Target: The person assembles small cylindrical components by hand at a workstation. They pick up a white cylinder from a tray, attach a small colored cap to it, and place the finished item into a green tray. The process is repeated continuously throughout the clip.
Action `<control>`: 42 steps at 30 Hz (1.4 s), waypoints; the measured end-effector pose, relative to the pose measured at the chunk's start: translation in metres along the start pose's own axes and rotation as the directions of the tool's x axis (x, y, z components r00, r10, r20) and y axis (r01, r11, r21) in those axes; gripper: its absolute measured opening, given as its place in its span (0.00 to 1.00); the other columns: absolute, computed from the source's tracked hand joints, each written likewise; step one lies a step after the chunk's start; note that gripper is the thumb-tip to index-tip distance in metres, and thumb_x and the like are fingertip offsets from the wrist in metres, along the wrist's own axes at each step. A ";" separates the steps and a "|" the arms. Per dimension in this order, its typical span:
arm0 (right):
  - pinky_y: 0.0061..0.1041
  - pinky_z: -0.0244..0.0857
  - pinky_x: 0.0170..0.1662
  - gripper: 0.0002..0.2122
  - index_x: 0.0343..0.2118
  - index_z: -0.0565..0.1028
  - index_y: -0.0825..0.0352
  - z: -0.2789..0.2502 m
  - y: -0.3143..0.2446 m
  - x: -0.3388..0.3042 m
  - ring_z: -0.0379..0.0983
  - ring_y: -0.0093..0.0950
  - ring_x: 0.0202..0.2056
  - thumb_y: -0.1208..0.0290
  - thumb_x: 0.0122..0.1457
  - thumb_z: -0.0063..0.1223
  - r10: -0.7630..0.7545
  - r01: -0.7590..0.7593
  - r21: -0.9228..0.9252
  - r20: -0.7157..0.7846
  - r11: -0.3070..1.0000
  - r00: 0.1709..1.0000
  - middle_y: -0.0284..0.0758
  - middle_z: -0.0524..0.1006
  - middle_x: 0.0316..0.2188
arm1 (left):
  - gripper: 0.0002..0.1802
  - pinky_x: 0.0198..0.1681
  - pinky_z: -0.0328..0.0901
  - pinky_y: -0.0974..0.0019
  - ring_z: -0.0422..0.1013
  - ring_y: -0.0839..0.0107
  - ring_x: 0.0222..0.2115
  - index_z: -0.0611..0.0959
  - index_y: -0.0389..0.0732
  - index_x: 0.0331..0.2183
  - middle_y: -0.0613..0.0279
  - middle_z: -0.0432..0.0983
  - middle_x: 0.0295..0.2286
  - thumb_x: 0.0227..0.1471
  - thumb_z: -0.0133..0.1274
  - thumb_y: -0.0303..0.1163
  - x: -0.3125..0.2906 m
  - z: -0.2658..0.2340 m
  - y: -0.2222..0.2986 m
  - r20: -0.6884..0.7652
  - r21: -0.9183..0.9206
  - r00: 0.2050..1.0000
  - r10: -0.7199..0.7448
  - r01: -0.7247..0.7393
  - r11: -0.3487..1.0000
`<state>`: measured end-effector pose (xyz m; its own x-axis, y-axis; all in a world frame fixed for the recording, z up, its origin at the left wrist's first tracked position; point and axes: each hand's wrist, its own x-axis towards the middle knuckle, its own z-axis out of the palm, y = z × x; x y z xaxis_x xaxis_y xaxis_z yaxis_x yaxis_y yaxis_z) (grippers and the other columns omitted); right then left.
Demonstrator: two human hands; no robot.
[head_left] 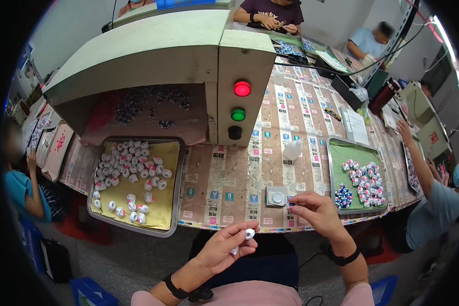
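My left hand (217, 251) is closed around small white hollow, rounded pieces; one white piece (250, 234) shows at its fingertips, and part of another peeks out below. My right hand (319, 213) pinches a tiny dark blue and red piece (291, 205) between thumb and finger. Just left of those fingertips, a small square block (276, 197) with a round white cup on top sits near the table's front edge. To the left, a metal tray (176, 201) lined with yellow holds many white pieces (132, 158). A green-lined tray (339, 151) at right carries white-and-red pieces (367, 183) and small blue pieces (343, 196).
A cream machine (137, 48) with red and green lamps arches over dark small parts behind the yellow-lined tray. A white squeeze bottle (292, 149) stands mid-table; a booklet (354, 126) and dark red flask (384, 96) lie beyond. Several other people sit around.
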<state>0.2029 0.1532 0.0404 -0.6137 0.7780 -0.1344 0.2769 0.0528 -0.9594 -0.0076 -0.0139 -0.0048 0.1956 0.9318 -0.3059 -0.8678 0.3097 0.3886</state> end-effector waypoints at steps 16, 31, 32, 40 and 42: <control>0.27 0.68 0.33 0.06 0.31 0.80 0.68 0.025 -0.004 0.033 0.75 0.34 0.30 0.79 0.48 0.59 -0.263 0.220 -0.551 0.002 0.805 0.965 0.39 0.77 0.29 | 0.21 0.42 0.72 0.73 0.74 0.73 0.38 0.67 0.35 0.53 0.58 0.73 0.41 0.59 0.46 0.27 0.001 -0.007 0.001 0.015 0.019 1.000 -0.009 0.009 1.000; 0.17 0.67 0.30 0.08 0.34 0.80 0.67 0.042 -0.025 -0.013 0.73 0.20 0.29 0.77 0.50 0.61 -0.113 0.115 -0.137 0.024 0.984 0.993 0.36 0.78 0.32 | 0.17 0.39 0.74 0.71 0.74 0.70 0.37 0.72 0.36 0.48 0.58 0.72 0.38 0.56 0.50 0.24 0.011 0.011 -0.002 -0.151 0.078 0.988 0.042 -0.030 0.996; 0.17 0.67 0.30 0.08 0.35 0.80 0.67 0.045 -0.025 -0.016 0.73 0.19 0.29 0.77 0.51 0.61 -0.103 0.105 -0.071 0.021 0.992 0.994 0.36 0.78 0.33 | 0.17 0.39 0.74 0.71 0.74 0.70 0.37 0.72 0.36 0.48 0.58 0.72 0.38 0.55 0.51 0.23 0.012 0.011 -0.003 -0.146 0.083 0.988 0.044 -0.032 0.996; 0.15 0.66 0.31 0.08 0.36 0.80 0.67 0.054 -0.009 -0.025 0.72 0.17 0.29 0.76 0.51 0.61 -0.040 0.039 0.073 0.012 0.997 0.999 0.35 0.78 0.32 | 0.17 0.37 0.74 0.71 0.74 0.70 0.37 0.73 0.35 0.47 0.58 0.74 0.38 0.54 0.52 0.23 0.013 0.014 -0.005 -0.142 0.118 0.989 0.046 -0.029 0.993; 0.15 0.66 0.31 0.08 0.35 0.81 0.67 0.055 -0.013 -0.027 0.72 0.18 0.30 0.77 0.51 0.62 -0.039 0.038 0.039 0.027 0.999 0.999 0.35 0.78 0.32 | 0.17 0.37 0.74 0.71 0.75 0.70 0.36 0.74 0.35 0.46 0.57 0.75 0.37 0.53 0.53 0.22 0.012 0.012 -0.006 -0.147 0.130 0.988 0.051 -0.032 0.991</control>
<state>0.1747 0.0971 0.0430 -0.6439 0.7580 -0.1038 0.2246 0.0576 -0.9727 0.0057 -0.0022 -0.0005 0.0820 0.9084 -0.4101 -0.8068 0.3021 0.5077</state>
